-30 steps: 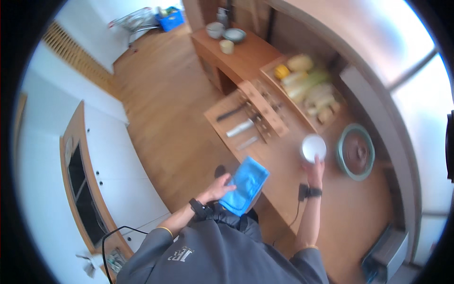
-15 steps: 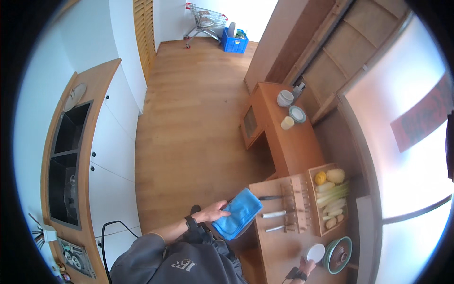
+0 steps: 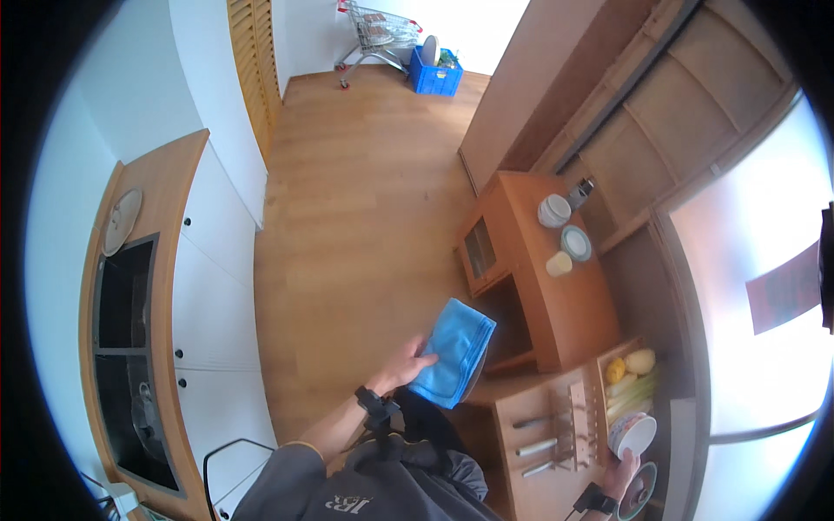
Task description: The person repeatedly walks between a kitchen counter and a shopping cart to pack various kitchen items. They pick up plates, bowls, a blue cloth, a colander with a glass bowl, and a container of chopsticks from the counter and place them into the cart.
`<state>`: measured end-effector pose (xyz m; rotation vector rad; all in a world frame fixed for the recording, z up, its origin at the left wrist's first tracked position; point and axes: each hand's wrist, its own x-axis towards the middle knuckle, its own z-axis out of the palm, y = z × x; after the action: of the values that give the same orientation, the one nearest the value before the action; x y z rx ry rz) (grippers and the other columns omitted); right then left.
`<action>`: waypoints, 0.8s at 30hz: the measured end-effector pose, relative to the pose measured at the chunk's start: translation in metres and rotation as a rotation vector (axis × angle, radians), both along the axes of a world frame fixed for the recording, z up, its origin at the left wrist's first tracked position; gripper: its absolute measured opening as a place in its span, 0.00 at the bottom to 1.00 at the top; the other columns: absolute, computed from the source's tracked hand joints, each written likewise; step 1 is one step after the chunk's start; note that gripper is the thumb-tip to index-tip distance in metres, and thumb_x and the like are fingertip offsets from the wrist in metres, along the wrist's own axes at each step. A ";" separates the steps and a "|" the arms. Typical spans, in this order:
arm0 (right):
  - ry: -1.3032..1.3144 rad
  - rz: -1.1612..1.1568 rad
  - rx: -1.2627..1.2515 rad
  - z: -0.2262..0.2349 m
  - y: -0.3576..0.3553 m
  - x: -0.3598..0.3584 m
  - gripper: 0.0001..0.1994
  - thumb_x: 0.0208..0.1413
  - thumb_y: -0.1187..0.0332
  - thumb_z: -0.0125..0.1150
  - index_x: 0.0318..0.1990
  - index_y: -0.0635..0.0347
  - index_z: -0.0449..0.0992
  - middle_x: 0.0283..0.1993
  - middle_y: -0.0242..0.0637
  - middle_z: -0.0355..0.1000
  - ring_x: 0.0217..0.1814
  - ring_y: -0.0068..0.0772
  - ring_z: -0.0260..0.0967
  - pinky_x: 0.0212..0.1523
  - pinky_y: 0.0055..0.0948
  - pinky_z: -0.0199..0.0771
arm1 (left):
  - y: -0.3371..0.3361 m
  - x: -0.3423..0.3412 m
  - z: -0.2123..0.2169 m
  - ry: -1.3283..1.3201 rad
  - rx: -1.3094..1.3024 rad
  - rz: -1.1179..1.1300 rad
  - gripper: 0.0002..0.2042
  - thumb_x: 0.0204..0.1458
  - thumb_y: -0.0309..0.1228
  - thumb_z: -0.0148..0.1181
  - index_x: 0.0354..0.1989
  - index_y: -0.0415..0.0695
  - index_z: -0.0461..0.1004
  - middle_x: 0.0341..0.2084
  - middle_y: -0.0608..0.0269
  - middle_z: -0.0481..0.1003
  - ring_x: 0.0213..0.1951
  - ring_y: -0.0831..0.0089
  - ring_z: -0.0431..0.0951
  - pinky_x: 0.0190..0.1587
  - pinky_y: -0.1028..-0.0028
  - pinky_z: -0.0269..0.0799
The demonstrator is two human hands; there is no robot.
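Note:
My left hand holds a folded blue cloth with a plate edge showing under it, out in front of my chest and above the wooden floor. My right hand is stretched far to the lower right and grips a white bowl over the wooden counter. A green-rimmed plate lies just beside that hand. A tray of yellow and pale vegetables sits next to the bowl.
A wooden counter carries a knife rack, bowls and a cup. A white cabinet run with a black hob lines the left. A shopping cart and blue crate stand far back.
The view has swung away from the counter toward the floor. My left hand keeps the blue cloth; my right hand keeps the white bowl, now at the lower right edge.

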<state>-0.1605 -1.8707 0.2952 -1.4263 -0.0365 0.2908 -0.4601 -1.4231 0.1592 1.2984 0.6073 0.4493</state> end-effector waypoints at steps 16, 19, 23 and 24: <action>0.243 0.663 0.055 -0.084 0.608 0.093 0.22 0.54 0.79 0.44 0.59 0.67 0.60 0.54 0.40 0.66 0.54 0.35 0.67 0.52 0.33 0.70 | 0.293 -0.023 -0.026 0.198 -0.132 0.505 0.14 0.51 0.29 0.59 0.43 0.37 0.67 0.34 0.60 0.73 0.37 0.74 0.73 0.39 0.73 0.71; 0.246 0.714 -0.054 -0.097 0.709 0.106 0.22 0.54 0.79 0.42 0.58 0.65 0.60 0.53 0.40 0.67 0.51 0.37 0.69 0.47 0.37 0.74 | 0.356 -0.012 -0.018 0.194 -0.176 0.629 0.16 0.51 0.29 0.59 0.46 0.37 0.66 0.36 0.58 0.74 0.38 0.73 0.74 0.39 0.73 0.71; 0.258 0.749 -0.013 -0.103 0.814 0.110 0.24 0.52 0.82 0.39 0.59 0.66 0.59 0.54 0.40 0.65 0.53 0.37 0.67 0.52 0.37 0.70 | 0.430 0.012 0.005 0.182 -0.224 0.781 0.17 0.52 0.28 0.58 0.49 0.37 0.64 0.39 0.57 0.74 0.40 0.71 0.75 0.42 0.71 0.72; 0.236 0.771 -0.001 -0.117 0.836 0.120 0.24 0.52 0.82 0.40 0.59 0.67 0.59 0.55 0.40 0.65 0.54 0.36 0.66 0.55 0.35 0.67 | 0.450 0.015 -0.001 0.234 -0.200 0.781 0.18 0.52 0.27 0.57 0.50 0.37 0.64 0.39 0.56 0.73 0.41 0.70 0.74 0.43 0.71 0.72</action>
<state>-0.0407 -1.0345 0.1787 -1.3200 -0.3975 1.0883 -0.4449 -0.9735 0.1582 0.8898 1.3324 0.8511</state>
